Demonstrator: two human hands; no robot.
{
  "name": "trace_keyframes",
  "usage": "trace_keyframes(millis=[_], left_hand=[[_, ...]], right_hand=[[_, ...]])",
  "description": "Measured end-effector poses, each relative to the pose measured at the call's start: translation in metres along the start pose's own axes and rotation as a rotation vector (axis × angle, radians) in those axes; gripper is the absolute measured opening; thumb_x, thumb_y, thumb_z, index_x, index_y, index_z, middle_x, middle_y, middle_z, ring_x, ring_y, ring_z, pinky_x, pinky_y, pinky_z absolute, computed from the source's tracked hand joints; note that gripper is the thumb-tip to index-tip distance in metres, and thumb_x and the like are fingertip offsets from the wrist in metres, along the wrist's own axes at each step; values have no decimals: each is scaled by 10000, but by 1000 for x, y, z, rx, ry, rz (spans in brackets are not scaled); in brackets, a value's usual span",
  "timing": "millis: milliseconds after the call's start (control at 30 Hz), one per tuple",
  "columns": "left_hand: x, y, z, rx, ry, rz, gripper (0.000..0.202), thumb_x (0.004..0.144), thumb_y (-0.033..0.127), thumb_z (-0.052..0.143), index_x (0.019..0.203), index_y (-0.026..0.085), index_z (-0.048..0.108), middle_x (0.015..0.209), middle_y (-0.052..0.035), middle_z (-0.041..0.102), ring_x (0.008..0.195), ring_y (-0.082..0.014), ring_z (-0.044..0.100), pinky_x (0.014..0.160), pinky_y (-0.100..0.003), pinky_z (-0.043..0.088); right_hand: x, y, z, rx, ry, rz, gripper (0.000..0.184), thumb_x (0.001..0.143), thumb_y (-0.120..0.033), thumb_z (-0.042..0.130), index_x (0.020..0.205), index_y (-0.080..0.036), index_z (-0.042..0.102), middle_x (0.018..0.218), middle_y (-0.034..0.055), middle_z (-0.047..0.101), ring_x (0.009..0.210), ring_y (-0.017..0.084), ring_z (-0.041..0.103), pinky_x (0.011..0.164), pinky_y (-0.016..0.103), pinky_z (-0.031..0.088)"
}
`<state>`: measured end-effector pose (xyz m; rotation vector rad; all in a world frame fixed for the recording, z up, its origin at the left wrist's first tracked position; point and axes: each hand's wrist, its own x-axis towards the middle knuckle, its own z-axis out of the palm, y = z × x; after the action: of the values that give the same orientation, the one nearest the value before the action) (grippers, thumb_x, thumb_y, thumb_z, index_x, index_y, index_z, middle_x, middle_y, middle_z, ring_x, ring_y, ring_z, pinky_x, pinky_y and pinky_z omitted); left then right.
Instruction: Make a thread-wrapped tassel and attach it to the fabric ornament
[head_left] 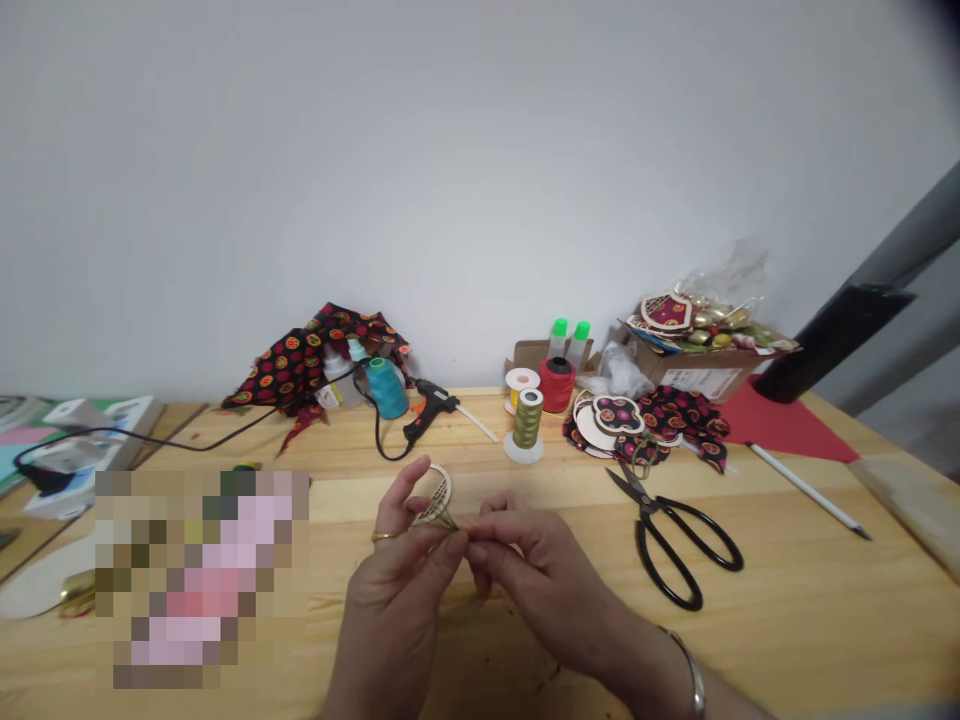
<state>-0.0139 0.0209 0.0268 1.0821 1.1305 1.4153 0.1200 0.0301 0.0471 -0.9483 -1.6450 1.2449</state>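
Note:
My left hand (409,575), a ring on one finger, holds a small round wooden lattice piece (448,487), its index finger raised behind the rim. Thin olive thread (448,521) runs from the piece down to the fingertips. There my right hand (544,560) pinches close against the left thumb, seemingly on the thread; its end is hidden by the fingers. To the right lie black-handled scissors (646,505), their blades pointing away from me. Beyond my hands stands a spool of olive thread (529,420).
Behind are a glue gun (431,408), a teal thread cone (386,388), a red spool (557,385) and patterned fabric (292,360). A filled cardboard box (697,375), a white pen (810,490) and a black roll (832,340) are right. A power strip (112,450) and a pixelated patch lie left.

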Motion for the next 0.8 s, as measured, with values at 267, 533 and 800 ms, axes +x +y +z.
trace_keyframes(millis=[267, 533, 800], left_hand=[[9, 6, -9, -327, 92, -168, 280, 683, 254, 739, 961, 267, 716, 1244, 8, 535, 933, -117, 557, 789, -156, 474], [5, 23, -18, -442, 111, -257, 154, 595, 294, 793, 611, 195, 676, 621, 16, 605, 600, -115, 536, 536, -195, 470], [-6, 25, -15, -384, 19, -139, 115, 612, 229, 776, 551, 211, 680, 552, 7, 611, 550, -123, 540, 527, -215, 461]], right_hand=[[13, 5, -22, -395, -14, -162, 191, 842, -95, 541, 748, -196, 673, 673, -1, 542, 793, 158, 480, 726, 275, 402], [52, 2, -60, -973, -30, -474, 257, 852, -36, 465, 851, -192, 669, 743, 43, 624, 960, 213, 460, 830, 375, 333], [97, 8, -101, -1020, 177, -579, 213, 855, -97, 491, 899, -191, 677, 915, 63, 672, 1021, 240, 460, 863, 404, 377]])
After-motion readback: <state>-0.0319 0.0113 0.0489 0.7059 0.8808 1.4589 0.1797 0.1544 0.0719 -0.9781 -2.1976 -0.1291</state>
